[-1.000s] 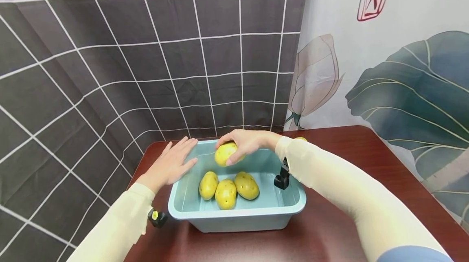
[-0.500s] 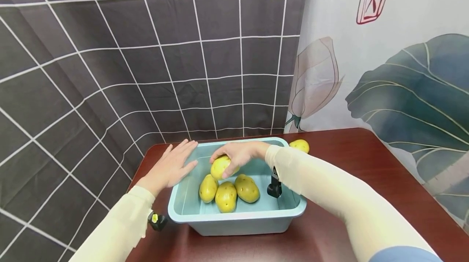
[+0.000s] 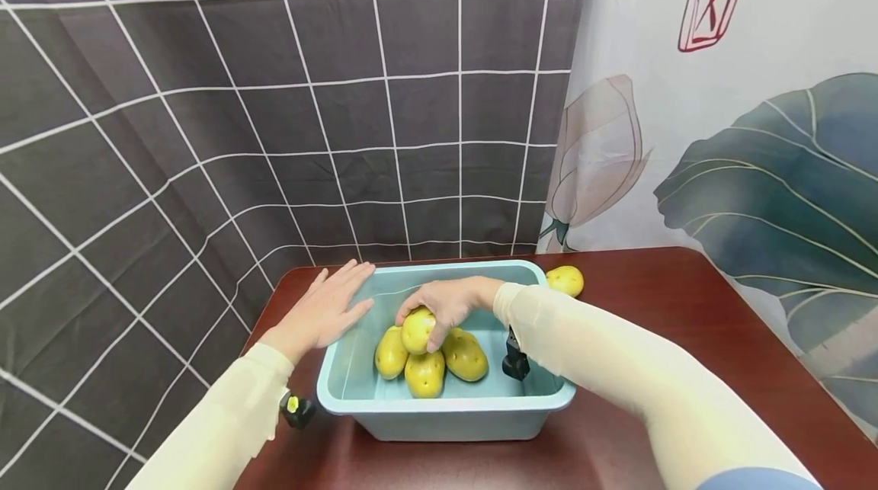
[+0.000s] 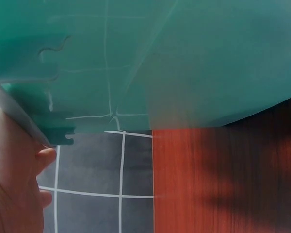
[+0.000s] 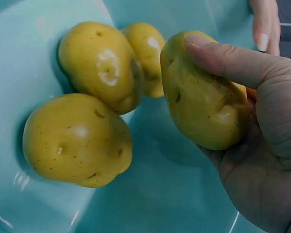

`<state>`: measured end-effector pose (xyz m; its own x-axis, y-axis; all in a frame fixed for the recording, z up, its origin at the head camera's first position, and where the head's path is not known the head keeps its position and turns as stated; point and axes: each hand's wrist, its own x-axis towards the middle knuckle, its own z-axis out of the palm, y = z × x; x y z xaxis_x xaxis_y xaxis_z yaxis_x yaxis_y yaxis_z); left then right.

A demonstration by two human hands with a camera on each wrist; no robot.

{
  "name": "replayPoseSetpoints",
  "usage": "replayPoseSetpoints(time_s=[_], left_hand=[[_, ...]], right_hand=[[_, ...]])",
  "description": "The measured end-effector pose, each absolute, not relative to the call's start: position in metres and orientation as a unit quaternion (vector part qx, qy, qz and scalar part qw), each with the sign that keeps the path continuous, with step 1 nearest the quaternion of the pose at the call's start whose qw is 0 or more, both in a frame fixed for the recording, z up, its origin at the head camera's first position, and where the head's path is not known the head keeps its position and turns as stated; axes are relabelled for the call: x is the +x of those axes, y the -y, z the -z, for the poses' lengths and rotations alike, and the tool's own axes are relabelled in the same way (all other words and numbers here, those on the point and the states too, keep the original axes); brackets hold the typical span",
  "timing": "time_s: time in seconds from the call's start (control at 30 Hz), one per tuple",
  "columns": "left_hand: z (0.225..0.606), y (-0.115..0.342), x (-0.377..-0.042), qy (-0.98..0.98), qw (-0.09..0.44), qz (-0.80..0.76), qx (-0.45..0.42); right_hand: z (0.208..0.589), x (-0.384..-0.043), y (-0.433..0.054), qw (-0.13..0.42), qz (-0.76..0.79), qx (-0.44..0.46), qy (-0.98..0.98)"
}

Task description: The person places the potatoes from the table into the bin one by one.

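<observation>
My right hand (image 3: 449, 302) grips a yellow potato (image 5: 203, 92) between thumb and fingers, inside the light blue plastic basin (image 3: 446, 405). Three more potatoes lie together on the basin's floor: a left one (image 3: 391, 353), a middle one (image 3: 424, 377) and a right one (image 3: 466, 356). In the head view the held potato overlaps these, while the right wrist view shows it beside them. My left hand (image 3: 325, 307) rests with straight fingers on the basin's left rim. From the left wrist, the basin's outer wall (image 4: 194, 58) fills the upper part, with part of the hand at the left edge.
Another potato (image 3: 565, 280) lies on the dark red wooden table (image 3: 652, 299), just past the basin's back right corner. A grey gridded curtain (image 3: 411, 116) hangs behind and left of the table. At the right hangs a white curtain (image 3: 617, 25) with a leaf print.
My right hand has lowered the held potato from near the basin's back rim toward the other potatoes. The potato on the table has come into fuller view. My left hand stays on the rim.
</observation>
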<state>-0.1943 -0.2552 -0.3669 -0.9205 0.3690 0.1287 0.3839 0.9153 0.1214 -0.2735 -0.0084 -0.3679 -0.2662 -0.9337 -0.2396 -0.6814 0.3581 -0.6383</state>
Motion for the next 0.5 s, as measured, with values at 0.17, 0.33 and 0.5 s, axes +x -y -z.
replayPoseSetpoints(time_s=[0.17, 0.33, 0.5], left_hand=[[0.3669, 0.2545, -0.1944, 0.977, 0.052, 0.074, -0.191], [0.3682, 0.2548, -0.1949, 0.977, 0.053, 0.074, -0.191], [0.3683, 0.2551, -0.1951, 0.977, 0.053, 0.074, -0.190]], right_hand=[[0.3738, -0.2722, 0.0107, 0.292, 0.177, -0.533, -0.774], [0.3777, -0.2716, 0.0127, 0.294, 0.159, -0.541, -0.772], [0.3784, -0.2696, 0.0151, 0.305, 0.151, -0.545, -0.766]])
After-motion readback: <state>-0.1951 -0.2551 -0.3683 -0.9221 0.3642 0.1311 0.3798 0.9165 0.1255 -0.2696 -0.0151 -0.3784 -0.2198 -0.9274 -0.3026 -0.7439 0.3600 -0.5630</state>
